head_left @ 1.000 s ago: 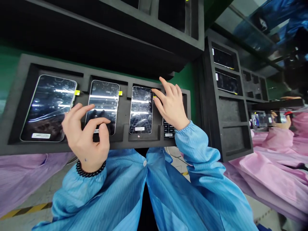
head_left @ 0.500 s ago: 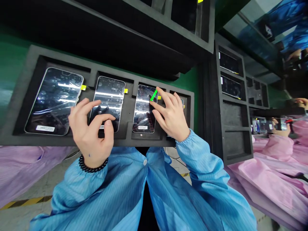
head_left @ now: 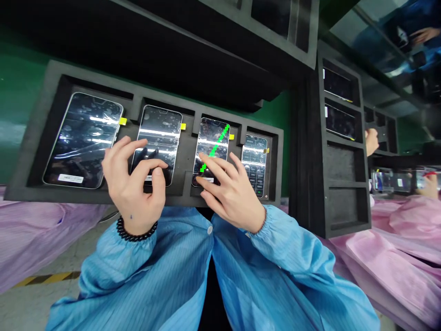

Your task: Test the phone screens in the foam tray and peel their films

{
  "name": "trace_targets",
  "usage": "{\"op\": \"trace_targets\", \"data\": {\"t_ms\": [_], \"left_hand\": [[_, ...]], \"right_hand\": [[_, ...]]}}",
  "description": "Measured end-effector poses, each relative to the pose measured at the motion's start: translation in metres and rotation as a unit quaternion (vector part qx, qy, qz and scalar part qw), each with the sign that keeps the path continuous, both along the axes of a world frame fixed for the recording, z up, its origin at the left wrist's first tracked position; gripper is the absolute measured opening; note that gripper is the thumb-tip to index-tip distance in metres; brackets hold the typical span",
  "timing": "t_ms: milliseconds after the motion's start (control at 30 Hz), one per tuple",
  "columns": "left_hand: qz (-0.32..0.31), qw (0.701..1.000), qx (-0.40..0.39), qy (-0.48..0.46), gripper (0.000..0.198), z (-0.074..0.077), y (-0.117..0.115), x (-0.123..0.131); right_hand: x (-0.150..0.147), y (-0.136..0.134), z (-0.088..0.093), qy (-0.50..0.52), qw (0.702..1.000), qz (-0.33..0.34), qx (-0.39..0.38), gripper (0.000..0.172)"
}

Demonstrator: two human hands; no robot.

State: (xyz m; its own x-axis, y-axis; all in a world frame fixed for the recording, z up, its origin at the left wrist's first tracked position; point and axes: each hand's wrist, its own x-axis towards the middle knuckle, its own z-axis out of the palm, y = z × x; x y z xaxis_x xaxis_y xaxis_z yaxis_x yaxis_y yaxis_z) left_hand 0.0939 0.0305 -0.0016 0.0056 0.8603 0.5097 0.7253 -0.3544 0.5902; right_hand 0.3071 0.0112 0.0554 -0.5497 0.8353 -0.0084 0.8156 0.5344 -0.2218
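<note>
My right hand [head_left: 234, 193] has its fingers spread over the third phone [head_left: 212, 131]. A fingertip rests at the lower left of that phone's dark screen, where a jagged green diagonal line runs from the upper right corner down to near the fingers. My left hand [head_left: 132, 188] hovers, empty, over the lower left of the second phone [head_left: 160, 124], thumb and forefinger curved close together and the other fingers stretched out. Farthest left lies a larger phone [head_left: 84, 133]. The fourth phone [head_left: 254, 161] shows a lit screen with rows of buttons. All lie face up in a black foam tray [head_left: 189, 154].
Yellow tabs stick out from the phones' right edges. Another foam tray [head_left: 346, 186] with two dark phones stands at the right. A dark raised foam structure [head_left: 206, 59] runs behind my tray. Co-workers in pink sleeves [head_left: 375, 257] sit on the right; pink-purple cloth [head_left: 44, 230] shows at left.
My right hand has slid down and left across the third phone, and the green line has grown longer. The fourth phone is now uncovered. My left hand keeps its pose.
</note>
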Motion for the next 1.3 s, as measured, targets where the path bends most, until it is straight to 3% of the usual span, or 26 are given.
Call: {"op": "trace_targets", "data": {"t_ms": [133, 267, 467, 700, 900, 1300], "left_hand": [[-0.005, 1.0, 0.002, 0.003, 0.019, 0.0, 0.0, -0.001], [-0.002, 1.0, 0.01, -0.009, 0.019, 0.0, 0.001, 0.001], [-0.004, 0.999, 0.012, -0.04, 0.014, -0.002, 0.001, 0.001], [-0.005, 0.999, 0.001, -0.045, 0.014, -0.001, 0.001, 0.0], [-0.005, 0.999, -0.002, -0.048, 0.015, 0.0, 0.001, 0.001], [-0.005, 0.999, -0.013, -0.042, 0.019, 0.001, 0.0, -0.001]], "right_hand": [[-0.008, -0.006, 0.0, 0.009, 1.0, 0.028, -0.009, 0.037], [-0.002, 0.01, 0.008, 0.034, 0.998, 0.031, -0.032, 0.04], [0.005, 0.068, 0.008, -0.036, 0.992, -0.12, 0.027, 0.037], [-0.006, 0.101, -0.012, -0.088, 0.985, -0.137, 0.05, 0.037], [-0.003, 0.086, -0.008, -0.107, 0.985, -0.13, 0.038, 0.04], [0.011, 0.01, -0.002, -0.077, 0.99, -0.112, 0.038, 0.039]]}}
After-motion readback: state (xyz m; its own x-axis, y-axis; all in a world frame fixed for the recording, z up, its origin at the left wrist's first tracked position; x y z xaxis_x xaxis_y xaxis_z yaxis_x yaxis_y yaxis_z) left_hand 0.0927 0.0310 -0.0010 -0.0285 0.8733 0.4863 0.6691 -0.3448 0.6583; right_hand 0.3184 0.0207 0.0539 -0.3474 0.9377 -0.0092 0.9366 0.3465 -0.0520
